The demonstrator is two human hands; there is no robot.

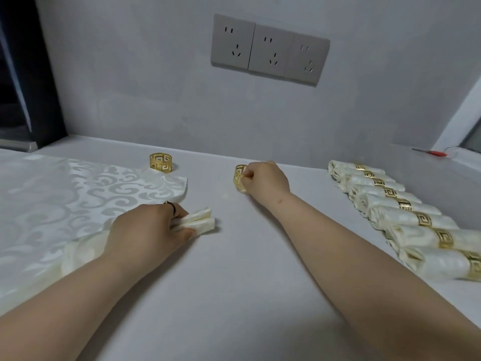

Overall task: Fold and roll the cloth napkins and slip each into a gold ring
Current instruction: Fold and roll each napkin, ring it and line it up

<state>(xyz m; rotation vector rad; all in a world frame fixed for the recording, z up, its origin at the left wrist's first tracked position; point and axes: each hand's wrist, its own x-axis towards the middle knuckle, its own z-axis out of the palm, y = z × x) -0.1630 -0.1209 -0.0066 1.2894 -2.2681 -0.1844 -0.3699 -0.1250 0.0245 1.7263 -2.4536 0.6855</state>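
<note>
A rolled napkin [197, 221] lies on the white bench [234, 282], its end gripped by the curled fingers of the left hand [148, 230]. Farther back, the right hand [265, 178] pinches a gold ring [239, 178]. A spare ring [160, 162] stands beside flat napkins [65, 199]; finished rolls [406, 214] line the right.

**Left to right, front to back**

A spread napkin [78, 194] covers the left of the surface [247, 282], with a loose ring [160, 162] just behind its far corner. At its near right edge, the left grip [145, 227] holds a rolled napkin [200, 221]. At centre, farther back, the right grip [265, 178] holds a second ring [239, 178]. A row of ringed napkins [398, 212] runs along the right, and scissors [432, 152] lie behind it.
</note>
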